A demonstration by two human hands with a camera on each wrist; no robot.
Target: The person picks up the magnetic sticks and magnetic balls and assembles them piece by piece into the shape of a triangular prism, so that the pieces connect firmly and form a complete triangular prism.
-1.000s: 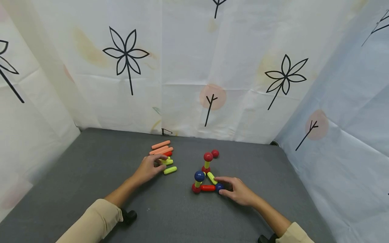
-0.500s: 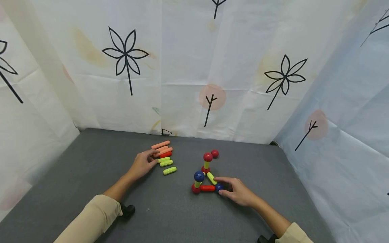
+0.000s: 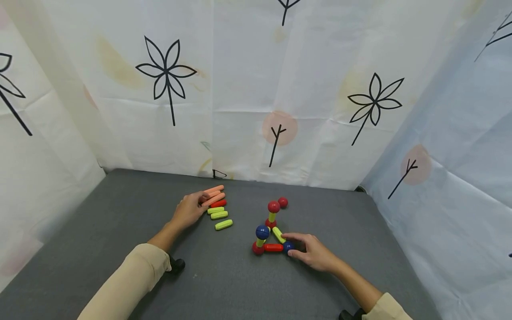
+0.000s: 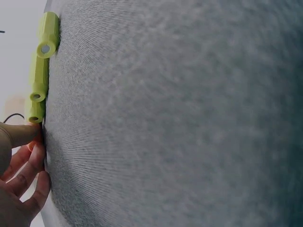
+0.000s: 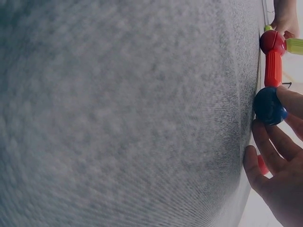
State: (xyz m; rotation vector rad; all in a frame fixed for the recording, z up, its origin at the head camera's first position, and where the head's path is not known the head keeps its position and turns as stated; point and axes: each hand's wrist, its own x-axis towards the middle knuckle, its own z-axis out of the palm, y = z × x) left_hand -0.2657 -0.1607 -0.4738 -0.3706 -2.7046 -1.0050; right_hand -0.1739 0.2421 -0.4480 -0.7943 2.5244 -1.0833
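At the far left of the table my left hand (image 3: 190, 208) pinches the near end of an orange magnetic rod (image 3: 215, 198), which lies beside other orange rods. In the left wrist view the thumb and fingers (image 4: 38, 163) close around it, largely hiding it. My right hand (image 3: 314, 253) holds a blue ball (image 5: 269, 106) between thumb and fingers. That ball joins a red rod (image 3: 274, 247) and a yellow-green rod (image 3: 278, 234) in a triangle on the table. Upright yellow-green rods rise from the other two corners, one topped by a blue ball (image 3: 262, 232), one by a red ball (image 3: 274, 206).
A red rod (image 3: 218, 203) and several yellow-green rods (image 3: 223, 225) lie near the left hand. One loose red ball (image 3: 283, 202) sits behind the structure. Patterned white cloth (image 3: 240, 89) walls the grey table (image 3: 224, 280) at the back and sides.
My left hand has moved from the yellow-green rods back to the orange ones and taken hold of the nearest, shifting it slightly. The right hand and the structure stay put.
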